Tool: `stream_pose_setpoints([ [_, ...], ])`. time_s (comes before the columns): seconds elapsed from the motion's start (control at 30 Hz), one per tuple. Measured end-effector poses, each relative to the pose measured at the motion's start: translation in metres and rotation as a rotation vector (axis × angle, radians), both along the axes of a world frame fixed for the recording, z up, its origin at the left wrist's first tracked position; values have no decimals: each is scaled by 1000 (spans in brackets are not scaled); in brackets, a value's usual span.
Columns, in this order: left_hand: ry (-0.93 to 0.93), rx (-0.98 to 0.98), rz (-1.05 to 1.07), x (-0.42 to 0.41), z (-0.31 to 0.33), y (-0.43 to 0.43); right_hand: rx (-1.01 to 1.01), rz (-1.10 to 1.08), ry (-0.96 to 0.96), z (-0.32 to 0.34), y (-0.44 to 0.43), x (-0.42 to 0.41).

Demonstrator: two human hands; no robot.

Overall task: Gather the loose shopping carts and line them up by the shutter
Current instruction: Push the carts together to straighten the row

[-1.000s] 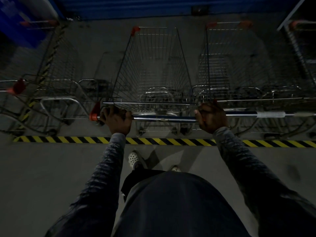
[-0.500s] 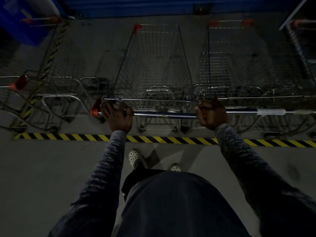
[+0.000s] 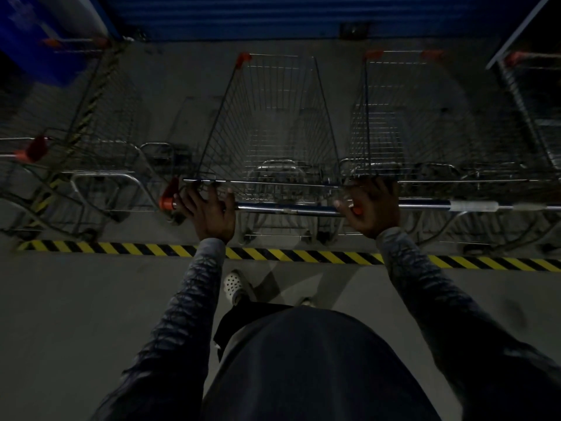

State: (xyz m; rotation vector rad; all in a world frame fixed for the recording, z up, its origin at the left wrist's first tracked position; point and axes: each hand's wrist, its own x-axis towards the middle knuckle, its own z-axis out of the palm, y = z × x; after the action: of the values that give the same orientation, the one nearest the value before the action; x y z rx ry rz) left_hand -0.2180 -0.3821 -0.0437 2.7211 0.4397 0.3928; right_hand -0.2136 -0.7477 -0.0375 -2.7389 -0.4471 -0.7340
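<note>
My shoe [image 3: 233,285] stands short of the striped floor tape [image 3: 303,256]. Just past it, my left grip [image 3: 209,208] and right grip [image 3: 372,208] lie on the cart handle [image 3: 288,209], fingers stretched out, not wrapped round it. The cart [image 3: 273,123] faces the blue shutter [image 3: 243,16], with bare floor between them. A neighbouring cart [image 3: 394,117] sits close on the right. An angled cart [image 3: 76,117] stands apart on the left.

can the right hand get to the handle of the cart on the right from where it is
Probably yes. The right hand lies on the end of the middle cart's handle, and the right cart's handle starts just beside it, level with it, nothing in between.
</note>
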Motion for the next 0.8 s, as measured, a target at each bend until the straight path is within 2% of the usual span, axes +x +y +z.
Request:
stream_pose_setpoints([
  [0.4, -53, -4, 44, 9, 4, -13, -87, -253, 93, -1, 17, 4],
  [0.63, -21, -16, 41, 14, -4, -7, -80, -243, 105, -2, 21, 7],
  [0.7, -51, -21, 44, 14, -4, -8, -21, -198, 106, -4, 15, 8],
  [0.8, -149, -6, 18, 7, -3, -10, 306, -110, 132, 1, -1, 13],
])
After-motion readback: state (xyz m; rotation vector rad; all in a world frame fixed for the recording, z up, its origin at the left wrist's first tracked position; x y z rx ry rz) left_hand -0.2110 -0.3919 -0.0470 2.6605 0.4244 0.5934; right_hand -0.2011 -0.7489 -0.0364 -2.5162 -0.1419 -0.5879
